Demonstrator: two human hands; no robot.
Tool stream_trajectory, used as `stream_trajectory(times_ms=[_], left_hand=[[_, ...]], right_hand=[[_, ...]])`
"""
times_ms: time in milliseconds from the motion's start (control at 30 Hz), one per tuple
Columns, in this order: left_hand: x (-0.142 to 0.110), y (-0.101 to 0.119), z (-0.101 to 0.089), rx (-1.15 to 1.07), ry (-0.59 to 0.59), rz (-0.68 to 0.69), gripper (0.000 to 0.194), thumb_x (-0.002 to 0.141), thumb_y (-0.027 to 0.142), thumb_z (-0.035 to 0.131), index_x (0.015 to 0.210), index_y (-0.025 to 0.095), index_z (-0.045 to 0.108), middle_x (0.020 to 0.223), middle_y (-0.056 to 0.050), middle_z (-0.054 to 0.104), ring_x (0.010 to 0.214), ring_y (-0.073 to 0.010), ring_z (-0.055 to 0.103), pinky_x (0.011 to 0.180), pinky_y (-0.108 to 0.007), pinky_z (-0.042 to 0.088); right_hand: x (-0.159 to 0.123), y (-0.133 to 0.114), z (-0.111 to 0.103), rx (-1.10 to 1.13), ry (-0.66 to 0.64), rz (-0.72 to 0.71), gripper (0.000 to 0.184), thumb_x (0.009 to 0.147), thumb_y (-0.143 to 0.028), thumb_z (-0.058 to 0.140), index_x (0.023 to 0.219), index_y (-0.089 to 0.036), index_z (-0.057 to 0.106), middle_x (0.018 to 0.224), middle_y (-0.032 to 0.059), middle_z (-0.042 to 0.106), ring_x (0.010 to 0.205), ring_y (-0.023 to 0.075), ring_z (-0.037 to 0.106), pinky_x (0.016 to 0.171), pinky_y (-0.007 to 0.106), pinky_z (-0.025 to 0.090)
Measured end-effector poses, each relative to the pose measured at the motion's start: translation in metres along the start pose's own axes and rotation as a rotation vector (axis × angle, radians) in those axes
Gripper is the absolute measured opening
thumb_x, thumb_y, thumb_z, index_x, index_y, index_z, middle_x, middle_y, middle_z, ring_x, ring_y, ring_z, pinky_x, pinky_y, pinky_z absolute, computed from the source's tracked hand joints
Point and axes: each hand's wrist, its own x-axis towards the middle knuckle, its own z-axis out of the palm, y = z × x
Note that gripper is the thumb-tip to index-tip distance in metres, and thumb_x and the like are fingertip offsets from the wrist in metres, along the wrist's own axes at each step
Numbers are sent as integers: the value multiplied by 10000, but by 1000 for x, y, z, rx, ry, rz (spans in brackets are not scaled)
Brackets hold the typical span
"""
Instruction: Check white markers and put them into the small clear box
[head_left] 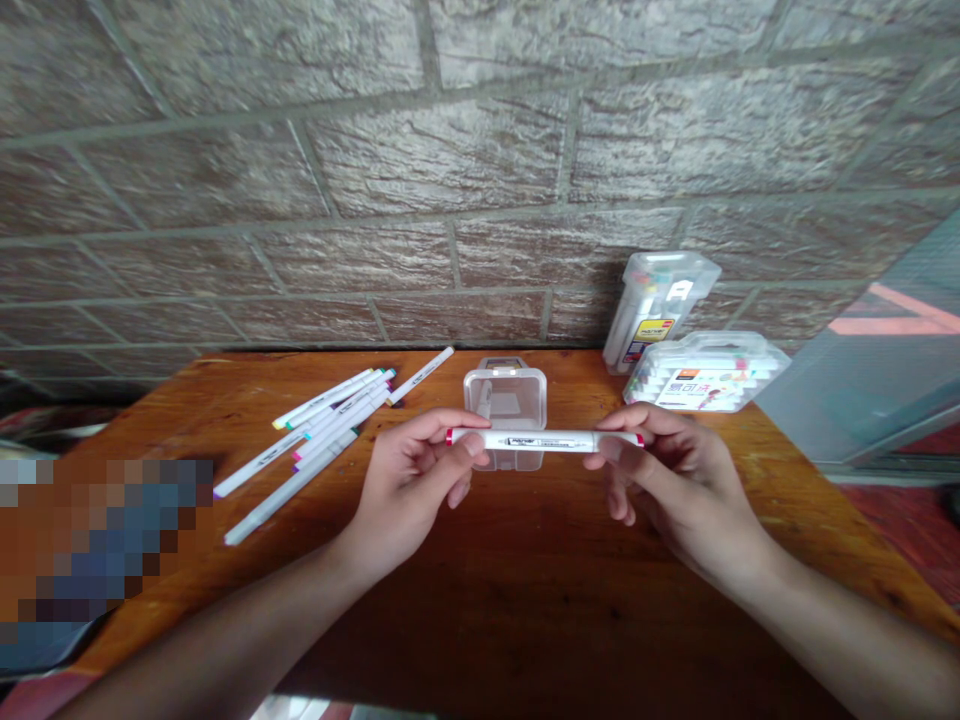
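A white marker (540, 441) with red ends is held level between my two hands, its printed label facing me. My left hand (420, 465) pinches the left end between thumb and fingers. The right end is pinched the same way by my right hand (664, 470). Just behind the marker is a clear plastic case (541, 390), which stands open on the table; another pale marker (485, 400) shows inside it. Part of the case is hidden by the held marker. Left of my left hand lies a loose pile of white markers (311, 430) with coloured ends.
At the back right, a tall clear case of markers (652, 310) stands near the wall, with a wider clear marker case (709, 375) in front. A brick-patterned wall (337, 220) rises behind the wooden table (525, 600). A pixelated patch covers the left edge.
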Motion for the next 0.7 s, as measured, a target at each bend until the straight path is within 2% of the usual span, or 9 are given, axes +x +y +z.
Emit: stream_trajectory(times_ms=[233, 500, 700], left_hand=[[1, -1, -1, -61, 12, -33, 231, 945, 381, 776, 1044, 174, 808, 780, -43, 754, 464, -82, 515, 462, -230, 399], [2, 2, 0, -85, 25, -30, 226, 958, 363, 751, 1062, 173, 813, 798, -47, 753, 470, -87, 516, 456, -237, 388], [1, 0, -1, -63, 12, -6, 223, 954, 369, 760, 1045, 170, 800, 782, -45, 754, 466, -81, 518, 460, -229, 400]], right_hand=[[0, 1, -2, 8, 26, 11, 190, 909, -370, 837, 952, -201, 761, 812, 43, 813, 406, 110, 626, 378, 206, 498], [0, -1, 1, 38, 55, 21, 197, 909, -387, 827, 960, -204, 774, 835, 61, 831, 396, 117, 621, 360, 216, 498], [-1, 1, 0, 15, 36, -13, 172, 919, -372, 827, 969, -213, 783, 814, 39, 819, 400, 108, 630, 365, 203, 501]])
